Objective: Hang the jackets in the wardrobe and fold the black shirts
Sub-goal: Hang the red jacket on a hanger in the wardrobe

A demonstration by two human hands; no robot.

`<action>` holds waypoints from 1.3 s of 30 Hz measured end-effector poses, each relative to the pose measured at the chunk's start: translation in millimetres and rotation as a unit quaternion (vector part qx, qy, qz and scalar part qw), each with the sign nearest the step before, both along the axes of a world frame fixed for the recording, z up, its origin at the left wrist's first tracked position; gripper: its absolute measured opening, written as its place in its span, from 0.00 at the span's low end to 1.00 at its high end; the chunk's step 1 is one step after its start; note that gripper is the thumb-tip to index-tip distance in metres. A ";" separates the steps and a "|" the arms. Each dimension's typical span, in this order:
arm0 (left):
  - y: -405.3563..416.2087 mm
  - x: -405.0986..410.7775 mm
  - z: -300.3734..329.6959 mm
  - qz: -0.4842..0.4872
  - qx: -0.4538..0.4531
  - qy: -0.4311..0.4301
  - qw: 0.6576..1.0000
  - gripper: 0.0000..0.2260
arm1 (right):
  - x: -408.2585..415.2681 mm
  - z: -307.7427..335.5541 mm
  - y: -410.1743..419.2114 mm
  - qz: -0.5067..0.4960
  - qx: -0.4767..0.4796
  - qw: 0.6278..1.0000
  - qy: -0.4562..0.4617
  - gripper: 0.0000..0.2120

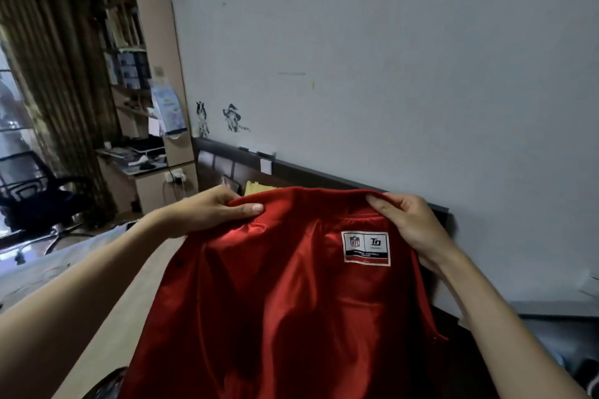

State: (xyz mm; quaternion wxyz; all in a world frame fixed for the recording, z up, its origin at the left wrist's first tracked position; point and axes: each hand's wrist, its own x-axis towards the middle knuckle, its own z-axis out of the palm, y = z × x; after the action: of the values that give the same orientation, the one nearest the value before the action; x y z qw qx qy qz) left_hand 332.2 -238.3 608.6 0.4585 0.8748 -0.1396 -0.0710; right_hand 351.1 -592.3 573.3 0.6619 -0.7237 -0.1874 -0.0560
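Jacket (291,295), red with a shiny lining, hangs spread open across the lower centre of the head view, held up in front of the bed's dark headboard (324,175). A white label (366,248) sits just under its collar, right of centre. The left hand (210,212) pinches the collar edge at centre left, thumb on top, fingers curled behind the cloth. The right hand (411,223) grips the collar at centre right. An office chair (29,194) stands at the left edge, shelves (136,74) at upper left.
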 end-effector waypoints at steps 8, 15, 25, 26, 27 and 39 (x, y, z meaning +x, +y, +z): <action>-90.5 47.6 13.1 -0.037 -0.097 -0.043 0.994 0.21 | 24.0 -9.6 -98.1 -0.094 -0.051 0.994 0.006 0.30; -210.8 115.0 39.7 -0.078 -0.159 -0.124 0.976 0.20 | 31.6 -18.6 -186.0 -0.206 -0.056 0.977 0.001 0.40; -409.5 219.1 52.5 -0.307 -0.164 -0.129 0.929 0.25 | -15.4 10.3 -318.4 -0.432 -0.061 0.899 0.023 0.33; -429.1 223.9 54.6 -0.327 -0.164 -0.124 0.923 0.24 | -23.4 14.6 -329.5 -0.456 -0.064 0.887 0.023 0.33; -448.0 228.0 56.9 -0.348 -0.162 -0.119 0.916 0.25 | -31.6 18.5 -338.7 -0.479 -0.070 0.875 0.021 0.33; -658.9 181.4 64.3 -0.499 -0.222 -0.118 0.829 0.31 | -166.7 23.7 -413.9 -0.693 -0.092 0.715 0.003 0.23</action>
State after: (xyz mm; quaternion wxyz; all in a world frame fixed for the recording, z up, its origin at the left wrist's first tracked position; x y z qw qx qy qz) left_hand 513.6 -897.2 673.0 0.5227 0.5623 -0.6223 -0.1529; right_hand 184.3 -1006.1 596.9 0.3687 -0.7082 0.3643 -0.4794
